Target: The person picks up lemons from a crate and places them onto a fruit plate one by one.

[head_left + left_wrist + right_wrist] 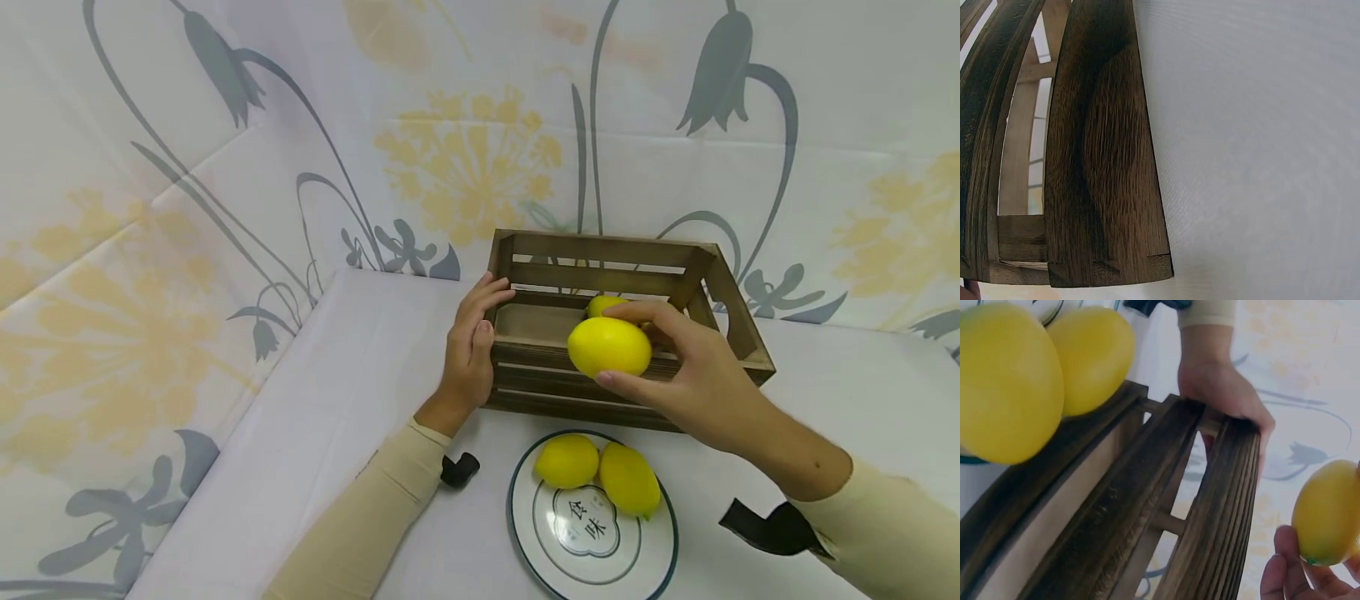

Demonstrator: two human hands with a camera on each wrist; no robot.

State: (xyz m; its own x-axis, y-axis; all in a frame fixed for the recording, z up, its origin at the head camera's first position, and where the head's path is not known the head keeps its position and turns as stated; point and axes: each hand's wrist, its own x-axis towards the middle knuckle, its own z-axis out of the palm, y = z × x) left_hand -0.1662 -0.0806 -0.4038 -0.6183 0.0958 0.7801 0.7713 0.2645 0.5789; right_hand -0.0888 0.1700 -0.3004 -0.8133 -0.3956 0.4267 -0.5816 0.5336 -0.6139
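Note:
My right hand (693, 379) pinches a yellow lemon (609, 348) between thumb and fingers, over the front rim of a slatted wooden crate (585, 404). The right wrist view also has this held lemon (1327, 512), its greenish tip downward. Behind it, partly covered, another lemon (603, 305) lies inside the crate. At the crate's left end, my left hand (468, 350) holds the side, fingertips over the rim and thumb by the front corner. In the left wrist view, the crate's dark slats (1110, 144) fill the left half.
In front of the crate stands a white plate (592, 567) with a dark rim, bearing two lemons (566, 462) side by side. The crate and plate rest on a white cloth (330, 400). A floral-patterned cloth (480, 50) rises close behind. Black straps (776, 529) hang at the wrists.

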